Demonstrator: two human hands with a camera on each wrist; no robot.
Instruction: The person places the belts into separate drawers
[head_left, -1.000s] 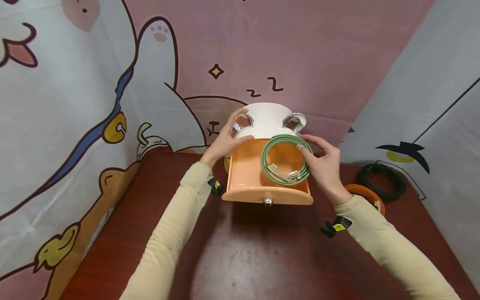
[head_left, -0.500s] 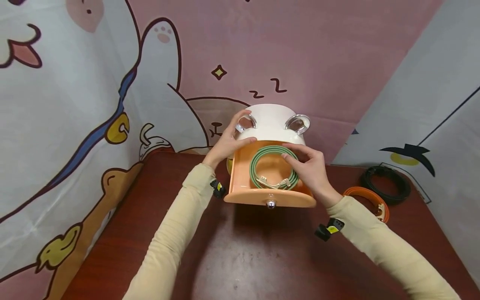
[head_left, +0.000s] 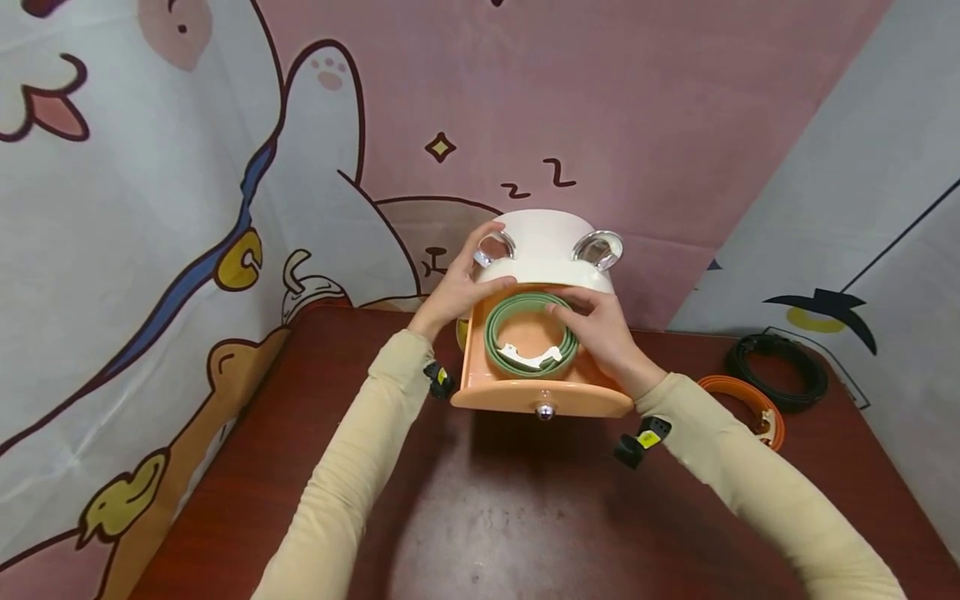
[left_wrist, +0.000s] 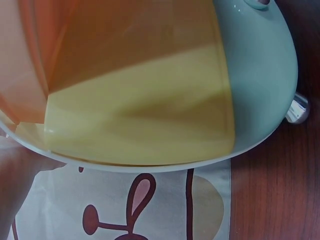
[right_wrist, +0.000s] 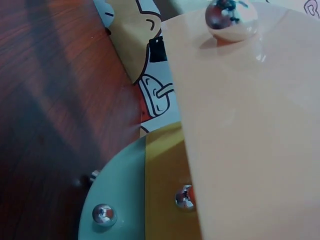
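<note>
A green coiled belt with a pale metal buckle is inside the pulled-out orange drawer in the head view. My right hand pinches the coil's upper right side, thumb in front. That drawer belongs to a white cabinet with silver ear-shaped loops. My left hand grips the cabinet's upper left corner, thumb along the front edge and fingers by the left ear. In the left wrist view, part of this hand shows at the cabinet's rim. The right wrist view shows the orange drawer front but no hand.
An orange coiled belt and a black coiled belt lie at the right of the brown table. Below the orange drawer are a yellow drawer and a green drawer with silver knobs. A cartoon-printed cloth hangs behind.
My right hand has moved left and slightly down, bringing the green belt from the drawer's right side to its middle. The coil has turned to show more of its buckle. My left hand stays put.
</note>
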